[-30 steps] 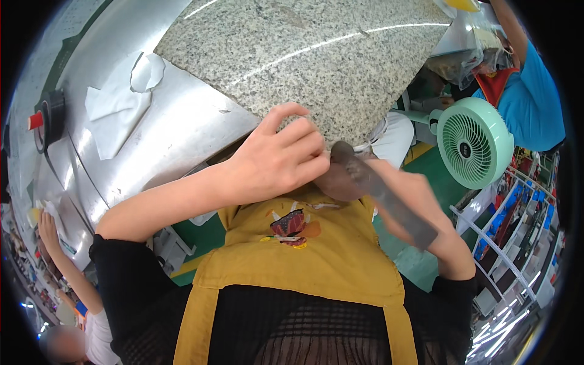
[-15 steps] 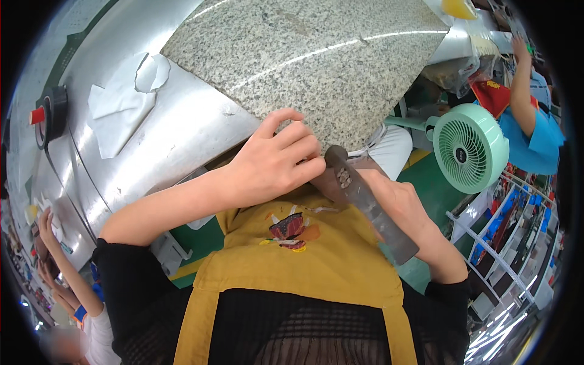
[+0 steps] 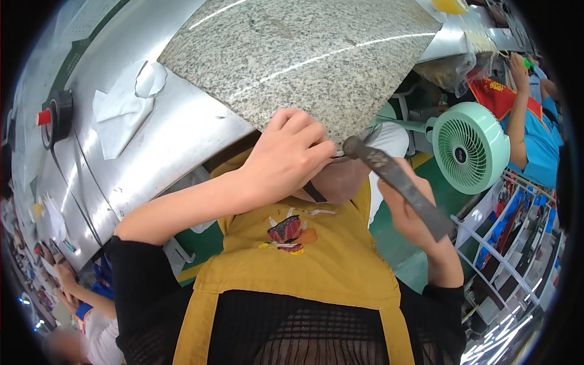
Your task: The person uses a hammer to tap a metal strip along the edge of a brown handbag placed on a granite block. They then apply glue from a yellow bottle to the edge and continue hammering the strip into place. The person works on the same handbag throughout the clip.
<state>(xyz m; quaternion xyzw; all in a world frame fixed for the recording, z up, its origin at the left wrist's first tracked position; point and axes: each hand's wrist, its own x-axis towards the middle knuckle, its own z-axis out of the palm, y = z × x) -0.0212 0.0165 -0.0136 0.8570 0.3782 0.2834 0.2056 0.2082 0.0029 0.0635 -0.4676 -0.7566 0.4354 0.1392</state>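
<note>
My left hand (image 3: 294,149) is closed at the near corner of the speckled granite slab (image 3: 304,67). Its bent fingers press the top edge of a limp, pinkish-brown piece of material (image 3: 342,181) there. That piece hangs down over the front of my mustard apron (image 3: 298,267), a dark strip on its lower left. In my right hand (image 3: 409,204) is a dark, worn hammer (image 3: 401,182). One end of its long metal head is just right of my left fingertips; the handle is mostly hidden by the hand.
The slab lies on a metal worktable (image 3: 182,128). On that stand a torn white sheet (image 3: 125,118) and a black tape roll (image 3: 58,118). A mint-green fan (image 3: 471,148) is at right, beside a wire rack (image 3: 505,261). Other people work at far left and far right.
The hammer and my right hand have moved right and slightly up. My left hand has shifted slightly right, its fingers drawn closer together. More of the pinkish-brown piece shows.
</note>
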